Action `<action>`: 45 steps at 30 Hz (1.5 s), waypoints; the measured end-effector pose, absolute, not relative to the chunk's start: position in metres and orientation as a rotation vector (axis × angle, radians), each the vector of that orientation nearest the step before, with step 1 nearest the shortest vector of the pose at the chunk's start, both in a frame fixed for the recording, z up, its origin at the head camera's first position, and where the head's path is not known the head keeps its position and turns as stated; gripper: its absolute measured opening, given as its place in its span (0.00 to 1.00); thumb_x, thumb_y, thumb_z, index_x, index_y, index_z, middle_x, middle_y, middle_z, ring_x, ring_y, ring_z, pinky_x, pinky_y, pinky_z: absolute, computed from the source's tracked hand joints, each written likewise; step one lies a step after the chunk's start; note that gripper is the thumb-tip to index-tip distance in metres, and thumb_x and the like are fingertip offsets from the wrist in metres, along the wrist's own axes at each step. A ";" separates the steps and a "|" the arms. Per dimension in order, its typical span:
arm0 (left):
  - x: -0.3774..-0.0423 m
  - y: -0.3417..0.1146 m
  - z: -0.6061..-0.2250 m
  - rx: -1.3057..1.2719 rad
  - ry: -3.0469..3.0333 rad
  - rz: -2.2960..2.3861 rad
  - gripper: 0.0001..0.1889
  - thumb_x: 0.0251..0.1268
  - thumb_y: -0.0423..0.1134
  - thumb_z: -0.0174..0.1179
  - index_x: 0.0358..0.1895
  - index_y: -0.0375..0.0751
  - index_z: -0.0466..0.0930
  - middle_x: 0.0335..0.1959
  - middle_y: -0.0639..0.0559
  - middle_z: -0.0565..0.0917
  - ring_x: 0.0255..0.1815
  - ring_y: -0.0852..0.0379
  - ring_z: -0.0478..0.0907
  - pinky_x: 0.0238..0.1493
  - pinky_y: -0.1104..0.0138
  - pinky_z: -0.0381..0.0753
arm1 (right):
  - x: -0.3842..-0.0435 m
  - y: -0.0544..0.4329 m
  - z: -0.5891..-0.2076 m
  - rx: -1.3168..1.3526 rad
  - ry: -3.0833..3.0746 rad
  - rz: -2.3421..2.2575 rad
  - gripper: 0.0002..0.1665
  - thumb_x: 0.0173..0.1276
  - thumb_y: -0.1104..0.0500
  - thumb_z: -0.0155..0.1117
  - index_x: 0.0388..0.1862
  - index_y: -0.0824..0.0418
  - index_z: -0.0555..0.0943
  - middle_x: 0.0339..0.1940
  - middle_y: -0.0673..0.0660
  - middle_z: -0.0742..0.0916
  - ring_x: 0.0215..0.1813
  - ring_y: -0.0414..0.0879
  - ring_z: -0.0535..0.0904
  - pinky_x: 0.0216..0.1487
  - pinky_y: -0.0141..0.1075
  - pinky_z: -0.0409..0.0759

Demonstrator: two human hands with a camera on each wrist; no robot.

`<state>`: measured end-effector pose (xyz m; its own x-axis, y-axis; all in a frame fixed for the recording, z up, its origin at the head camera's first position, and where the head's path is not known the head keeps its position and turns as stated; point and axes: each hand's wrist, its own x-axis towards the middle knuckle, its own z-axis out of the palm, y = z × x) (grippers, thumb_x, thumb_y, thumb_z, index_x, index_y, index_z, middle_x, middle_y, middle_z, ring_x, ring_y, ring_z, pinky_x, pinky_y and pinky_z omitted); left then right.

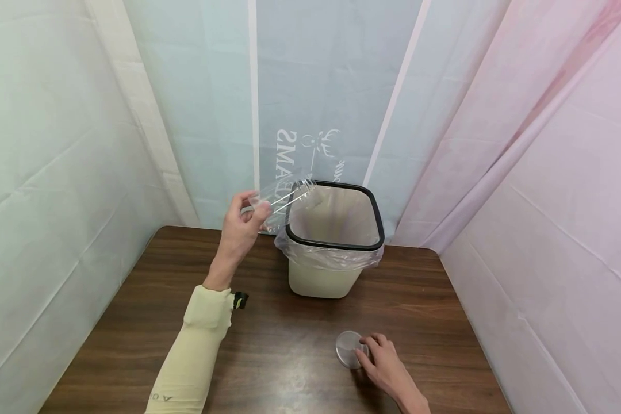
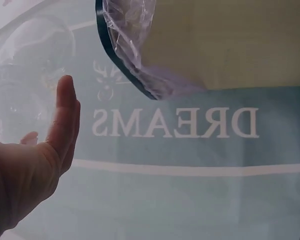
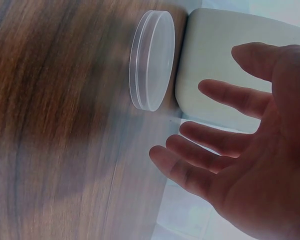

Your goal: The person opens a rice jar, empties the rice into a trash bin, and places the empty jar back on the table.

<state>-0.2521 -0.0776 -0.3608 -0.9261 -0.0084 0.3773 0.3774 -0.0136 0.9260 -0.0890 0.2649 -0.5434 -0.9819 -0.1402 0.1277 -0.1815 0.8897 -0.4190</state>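
My left hand point(image 1: 240, 226) holds a clear plastic jar point(image 1: 301, 192) between thumb and fingers, tilted over the left rim of the bin. In the left wrist view the transparent jar point(image 2: 25, 95) shows faintly beyond the fingers; its contents, if any, cannot be made out. My right hand point(image 1: 388, 368) hovers low over the table beside a shallow, clear round lid point(image 1: 347, 349). In the right wrist view that lid point(image 3: 157, 60) lies flat on the wood, with a gap between it and my spread, slightly bent fingers.
A pale bin point(image 1: 321, 283) with a black rim and a translucent liner point(image 1: 336, 259) folded over its edge stands at the back of the brown wooden table point(image 1: 290, 351). Fabric curtains point(image 1: 202, 103) hang behind and at both sides.
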 end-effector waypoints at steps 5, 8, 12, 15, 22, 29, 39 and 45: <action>-0.257 -0.074 -0.352 -0.404 -2.098 -1.904 0.30 0.67 0.51 0.59 0.68 0.43 0.64 0.58 0.41 0.70 0.49 0.47 0.80 0.39 0.62 0.84 | -0.089 0.266 -0.542 0.239 -2.986 0.685 0.13 0.67 0.53 0.65 0.43 0.60 0.84 0.48 0.61 0.81 0.52 0.60 0.77 0.54 0.54 0.76; -0.260 -0.069 -0.344 -0.412 -2.170 -1.802 0.32 0.64 0.55 0.61 0.68 0.47 0.65 0.58 0.42 0.71 0.52 0.47 0.79 0.42 0.59 0.83 | -0.090 0.268 -0.541 0.239 -2.997 0.682 0.13 0.67 0.53 0.65 0.43 0.59 0.84 0.48 0.61 0.82 0.52 0.60 0.77 0.54 0.54 0.76; -0.264 -0.064 -0.337 -0.410 -2.232 -1.689 0.35 0.60 0.58 0.64 0.67 0.49 0.64 0.59 0.44 0.72 0.54 0.47 0.78 0.48 0.55 0.81 | -0.091 0.269 -0.541 0.241 -3.010 0.678 0.13 0.68 0.52 0.64 0.44 0.59 0.84 0.49 0.60 0.82 0.52 0.59 0.77 0.54 0.53 0.75; -0.266 -0.062 -0.333 -0.405 -2.246 -1.644 0.37 0.58 0.59 0.65 0.66 0.48 0.62 0.59 0.45 0.73 0.54 0.48 0.78 0.49 0.54 0.81 | -0.091 0.269 -0.541 0.243 -3.014 0.681 0.14 0.68 0.51 0.64 0.44 0.59 0.84 0.49 0.60 0.82 0.53 0.59 0.77 0.54 0.53 0.76; -0.261 -0.064 -0.332 -0.389 -2.253 -1.656 0.38 0.56 0.58 0.67 0.64 0.44 0.61 0.58 0.42 0.72 0.52 0.48 0.78 0.48 0.55 0.81 | -0.092 0.270 -0.543 0.267 -3.012 0.673 0.13 0.68 0.52 0.64 0.44 0.60 0.84 0.49 0.62 0.82 0.53 0.62 0.77 0.55 0.54 0.76; -0.247 -0.069 -0.342 -0.419 -2.271 -1.731 0.42 0.58 0.54 0.68 0.72 0.46 0.58 0.62 0.41 0.66 0.58 0.45 0.75 0.53 0.56 0.81 | -0.095 0.271 -0.543 0.291 -3.000 0.677 0.13 0.67 0.53 0.65 0.43 0.61 0.84 0.48 0.62 0.82 0.53 0.62 0.77 0.55 0.54 0.75; -0.234 -0.073 -0.365 -0.408 -1.861 -2.160 0.33 0.61 0.34 0.65 0.66 0.32 0.58 0.63 0.39 0.68 0.58 0.51 0.78 0.50 0.71 0.81 | -0.097 0.270 -0.542 0.328 -2.963 0.640 0.12 0.65 0.56 0.66 0.42 0.63 0.84 0.45 0.62 0.82 0.51 0.61 0.78 0.54 0.54 0.74; -0.227 -0.070 -0.386 -0.347 -1.488 -2.417 0.29 0.62 0.39 0.66 0.59 0.34 0.60 0.55 0.41 0.74 0.50 0.57 0.83 0.49 0.67 0.84 | -0.096 0.269 -0.541 0.322 -2.989 0.633 0.12 0.66 0.55 0.66 0.42 0.61 0.84 0.45 0.60 0.82 0.50 0.60 0.78 0.53 0.53 0.75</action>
<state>-0.2266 -0.0703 -0.3861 -0.9316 -0.1118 0.3458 0.3591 -0.4297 0.8285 -0.0962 0.2689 -0.5409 -0.9756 -0.1896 0.1104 -0.2180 0.8934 -0.3929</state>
